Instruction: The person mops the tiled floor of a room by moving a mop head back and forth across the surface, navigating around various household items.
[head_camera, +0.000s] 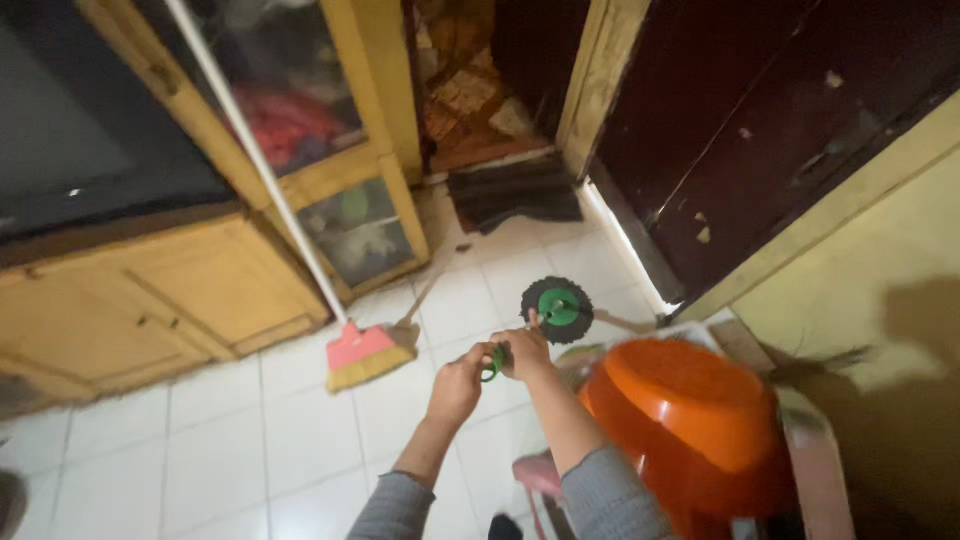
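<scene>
Both hands grip a green-handled mop with a round dark head (557, 310) held out over the white tiled floor (230, 440).

The left hand (457, 385) and right hand (524, 350) close around its green handle, forearms extended forward. A pink-and-yellow broom (365, 355) leans left against a yellow wooden cabinet (200, 290); an upturned orange plastic basin (695, 425) crowds the right; open tile lies ahead.

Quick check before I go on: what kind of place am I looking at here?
Most likely a room in a home: white tiled floor, a yellow wooden cabinet with glass doors, a broom leaning against it, and a doormat at the doorway.
</scene>
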